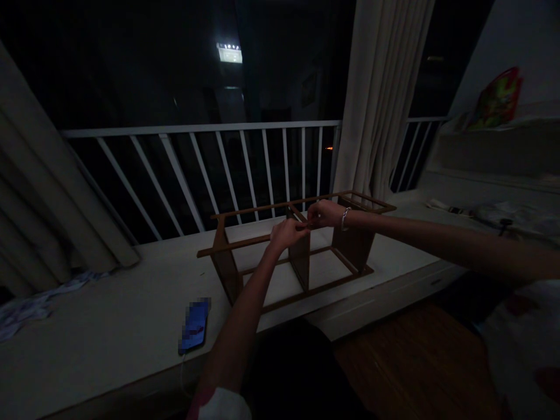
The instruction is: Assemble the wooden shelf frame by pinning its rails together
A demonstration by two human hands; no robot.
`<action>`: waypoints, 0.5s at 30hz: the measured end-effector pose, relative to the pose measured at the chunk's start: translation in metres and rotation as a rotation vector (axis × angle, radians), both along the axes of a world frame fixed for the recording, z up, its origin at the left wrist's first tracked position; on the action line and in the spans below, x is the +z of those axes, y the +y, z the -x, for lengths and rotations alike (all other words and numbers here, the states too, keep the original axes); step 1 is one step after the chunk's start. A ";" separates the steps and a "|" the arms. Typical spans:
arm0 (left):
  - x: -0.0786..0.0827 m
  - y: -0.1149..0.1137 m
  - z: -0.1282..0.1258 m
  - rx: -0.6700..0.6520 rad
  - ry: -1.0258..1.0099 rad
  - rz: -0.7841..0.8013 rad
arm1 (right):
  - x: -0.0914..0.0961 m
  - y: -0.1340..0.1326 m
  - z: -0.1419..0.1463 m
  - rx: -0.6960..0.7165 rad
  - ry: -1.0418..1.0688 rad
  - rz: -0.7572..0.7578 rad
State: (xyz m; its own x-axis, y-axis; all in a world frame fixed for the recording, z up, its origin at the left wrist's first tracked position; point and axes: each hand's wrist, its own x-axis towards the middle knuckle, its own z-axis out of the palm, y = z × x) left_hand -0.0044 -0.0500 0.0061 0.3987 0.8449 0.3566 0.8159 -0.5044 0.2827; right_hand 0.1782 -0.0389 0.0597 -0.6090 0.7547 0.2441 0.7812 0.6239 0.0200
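A brown wooden shelf frame [254,240] lies on the pale ledge, with long rails on top, side panels and a middle panel [300,259]. My left hand [289,233] is closed around the near upper rail where it meets the middle panel. Just beyond it, my right hand [326,214], with a bracelet at the wrist, has its fingertips pinched together at the top of that panel. Whatever sits between those fingertips is too small and dark to make out. The fingertips of both hands nearly meet.
A lit phone [195,326] with a cable lies at the ledge's front edge [131,373]. Behind stand a white railing [201,129], a dark window and curtains [376,87]. Crumpled cloth [30,312] lies at left; a plastic bag [503,213] and small items at right.
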 end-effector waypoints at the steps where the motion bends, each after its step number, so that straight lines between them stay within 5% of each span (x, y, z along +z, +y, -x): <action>1: 0.000 0.000 0.000 -0.003 0.004 -0.003 | 0.001 0.001 0.001 0.021 -0.033 -0.019; 15: 0.005 -0.005 -0.003 0.023 0.029 0.018 | 0.028 0.003 0.016 0.379 -0.520 -0.152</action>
State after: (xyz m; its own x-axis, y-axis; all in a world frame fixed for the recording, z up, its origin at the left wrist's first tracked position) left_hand -0.0012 -0.0554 0.0107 0.3889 0.8601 0.3301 0.8354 -0.4803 0.2671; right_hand 0.1617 -0.0354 0.0881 -0.8928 0.4455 -0.0668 0.3730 0.8142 0.4449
